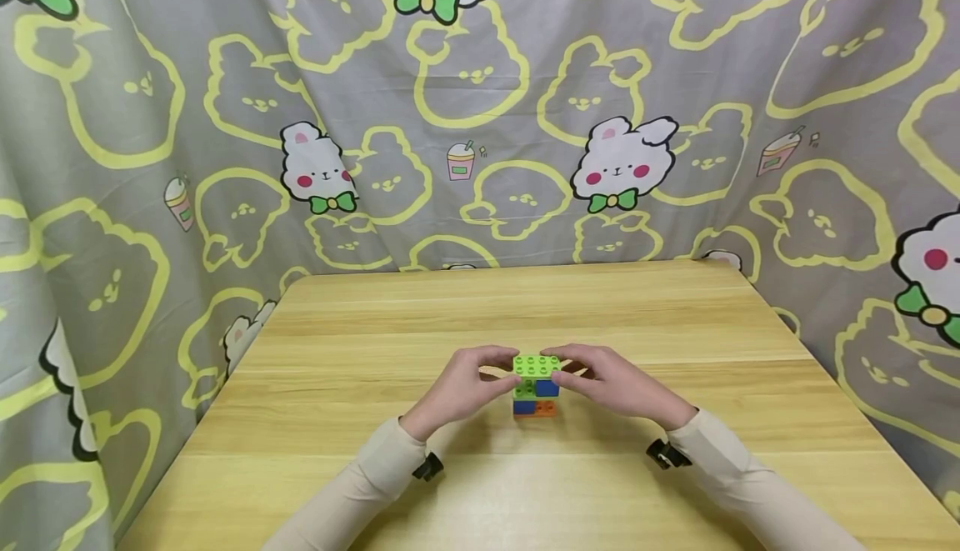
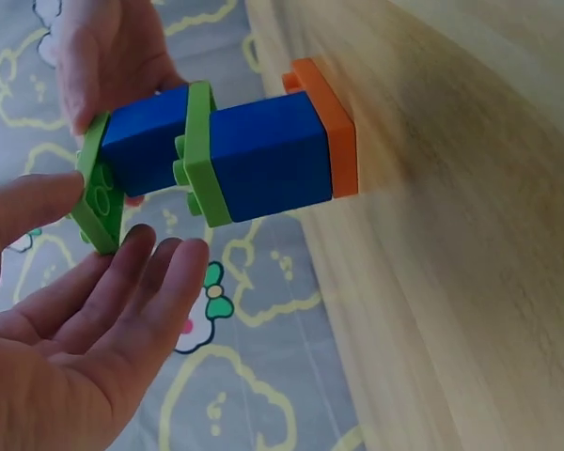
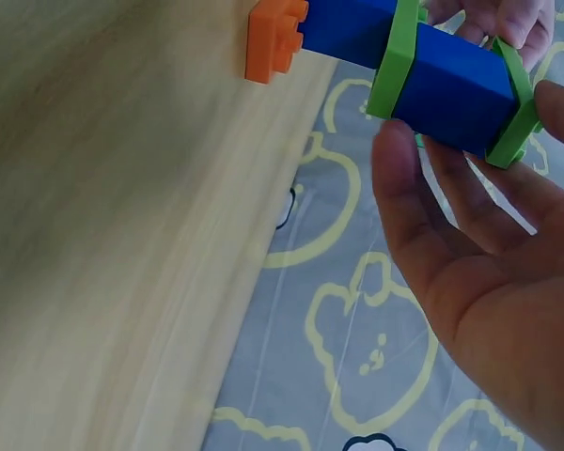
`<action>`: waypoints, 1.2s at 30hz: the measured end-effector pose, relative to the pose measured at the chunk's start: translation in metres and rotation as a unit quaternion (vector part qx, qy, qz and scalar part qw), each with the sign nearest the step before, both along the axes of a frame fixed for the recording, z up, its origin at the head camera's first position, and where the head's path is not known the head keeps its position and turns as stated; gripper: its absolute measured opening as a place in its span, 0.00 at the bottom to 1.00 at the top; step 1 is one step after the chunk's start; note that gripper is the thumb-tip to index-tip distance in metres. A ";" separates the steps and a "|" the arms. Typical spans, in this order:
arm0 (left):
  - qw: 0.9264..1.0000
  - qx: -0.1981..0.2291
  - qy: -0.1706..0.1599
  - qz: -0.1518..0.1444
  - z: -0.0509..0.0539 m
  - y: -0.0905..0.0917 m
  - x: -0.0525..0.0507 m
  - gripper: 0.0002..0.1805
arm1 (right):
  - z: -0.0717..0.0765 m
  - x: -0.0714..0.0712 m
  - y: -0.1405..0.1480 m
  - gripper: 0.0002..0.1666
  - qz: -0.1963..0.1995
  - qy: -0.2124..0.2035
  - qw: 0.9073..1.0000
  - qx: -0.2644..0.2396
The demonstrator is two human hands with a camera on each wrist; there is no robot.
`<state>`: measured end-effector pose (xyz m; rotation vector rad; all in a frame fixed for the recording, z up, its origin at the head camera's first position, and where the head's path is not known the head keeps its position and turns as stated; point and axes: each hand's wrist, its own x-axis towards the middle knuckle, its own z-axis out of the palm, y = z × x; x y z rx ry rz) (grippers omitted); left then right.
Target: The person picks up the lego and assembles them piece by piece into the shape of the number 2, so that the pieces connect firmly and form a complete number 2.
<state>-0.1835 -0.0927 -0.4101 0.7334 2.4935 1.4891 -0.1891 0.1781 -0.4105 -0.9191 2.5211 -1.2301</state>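
Observation:
A small stack of toy building bricks stands upright on the table in the head view. Its base is a flat orange brick (image 1: pixel 546 408); above it sit a blue brick (image 2: pixel 270 156) on the left, a flat green brick (image 2: pixel 203 160), another blue brick (image 3: pixel 456 89) on the right, and a flat green brick (image 1: pixel 536 365) on top. My left hand (image 1: pixel 467 384) pinches the left end of the top green brick between thumb and fingers. At its right end my right hand (image 1: pixel 618 383) does likewise, its fingers also alongside the upper blue brick.
The wooden table (image 1: pixel 337 351) extends around the stack on every side. A grey patterned curtain (image 1: pixel 480 151) hangs behind the table and down both its sides. Each wrist carries a small black camera mount (image 1: pixel 429 467).

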 end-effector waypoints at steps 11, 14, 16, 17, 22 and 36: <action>1.000 -0.002 -0.029 -0.007 -0.001 -0.003 -0.001 0.17 | -0.006 -0.001 0.000 0.28 0.028 -0.083 0.996 -0.036; 1.000 -0.003 -0.030 -0.007 0.000 -0.003 0.000 0.16 | -0.007 -0.001 0.000 0.28 0.035 -0.094 0.994 -0.047; 0.999 0.000 -0.034 -0.009 0.001 -0.003 0.000 0.16 | -0.007 -0.001 -0.001 0.29 0.038 -0.100 0.993 -0.052; 0.999 0.002 -0.038 -0.011 0.001 -0.003 0.000 0.16 | -0.007 -0.002 -0.001 0.29 0.039 -0.102 0.993 -0.054; 0.998 0.002 -0.058 -0.007 0.002 -0.004 0.000 0.17 | -0.009 -0.003 -0.001 0.26 0.042 -0.110 0.991 -0.064; 0.999 -0.007 -0.047 -0.007 0.001 -0.004 0.000 0.19 | -0.012 -0.004 0.000 0.28 0.038 -0.121 0.989 -0.076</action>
